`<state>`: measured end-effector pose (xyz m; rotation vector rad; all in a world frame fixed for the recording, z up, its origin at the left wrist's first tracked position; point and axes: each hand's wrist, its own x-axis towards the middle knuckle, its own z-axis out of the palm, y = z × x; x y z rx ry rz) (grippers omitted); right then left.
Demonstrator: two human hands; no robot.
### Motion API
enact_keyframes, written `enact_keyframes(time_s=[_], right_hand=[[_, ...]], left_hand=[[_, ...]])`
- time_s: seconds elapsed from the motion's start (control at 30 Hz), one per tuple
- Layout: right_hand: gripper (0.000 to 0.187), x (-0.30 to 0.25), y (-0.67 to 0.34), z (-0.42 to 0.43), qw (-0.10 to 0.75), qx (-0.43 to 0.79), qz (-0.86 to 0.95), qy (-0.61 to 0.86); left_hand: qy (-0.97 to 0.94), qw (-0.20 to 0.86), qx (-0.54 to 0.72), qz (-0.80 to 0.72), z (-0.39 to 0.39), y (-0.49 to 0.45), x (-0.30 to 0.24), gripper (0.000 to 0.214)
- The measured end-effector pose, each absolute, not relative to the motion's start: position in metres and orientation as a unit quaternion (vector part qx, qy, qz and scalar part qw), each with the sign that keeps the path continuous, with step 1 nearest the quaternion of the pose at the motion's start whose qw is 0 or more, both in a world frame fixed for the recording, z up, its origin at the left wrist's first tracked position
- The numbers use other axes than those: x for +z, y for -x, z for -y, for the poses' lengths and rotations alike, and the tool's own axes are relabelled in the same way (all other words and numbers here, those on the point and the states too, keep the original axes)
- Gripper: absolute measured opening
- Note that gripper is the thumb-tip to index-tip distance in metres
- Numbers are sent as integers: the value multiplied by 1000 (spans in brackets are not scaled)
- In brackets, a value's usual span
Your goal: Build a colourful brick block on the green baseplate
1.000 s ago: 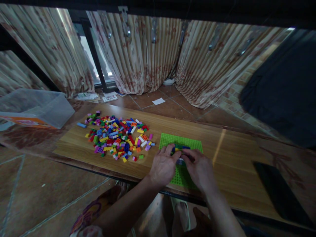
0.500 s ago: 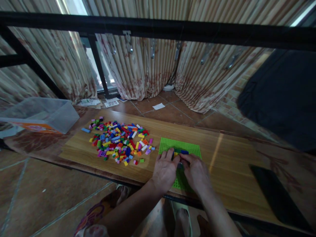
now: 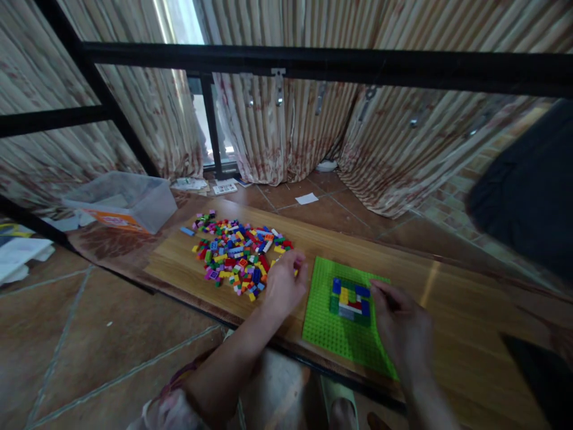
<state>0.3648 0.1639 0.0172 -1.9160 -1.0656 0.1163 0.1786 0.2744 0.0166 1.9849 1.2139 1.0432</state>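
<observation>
A green baseplate (image 3: 331,334) lies on the wooden table (image 3: 447,310), with a small flat build of blue, yellow, red, white and green bricks (image 3: 350,300) on it. My left hand (image 3: 283,285) rests left of the plate at the edge of the brick pile (image 3: 237,257), its fingers curled; whether it holds a brick is hidden. My right hand (image 3: 403,331) lies on the plate's right edge just beside the build, fingers loosely bent, with nothing visible in them.
A clear plastic tub (image 3: 123,200) stands at the table's far left. A black metal frame (image 3: 313,63) crosses above the table, with curtains behind it. A dark flat object (image 3: 541,379) lies at the right. Papers lie on the tiled floor.
Both hands have come off the brick build, which now shows. My left hand moved left to the pile, my right hand moved right. The camera has turned left and tipped up.
</observation>
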Motion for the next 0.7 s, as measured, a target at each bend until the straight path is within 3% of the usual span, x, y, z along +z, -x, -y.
enact_keyframes(time_s=[0.37,0.57,0.7], right_hand=[[34,9,-328,-184,416,80,518,743],[32,3,-314,-194,412,79,550,722],[31,-1,-309,-196,409,82,571,708]], left_hand=[[-623,302,466,-550,-319,-119,35,27],[-646,286,445,-550,-332,-97,24,11],[-716,252,391,-521,-329,-106,17,18]])
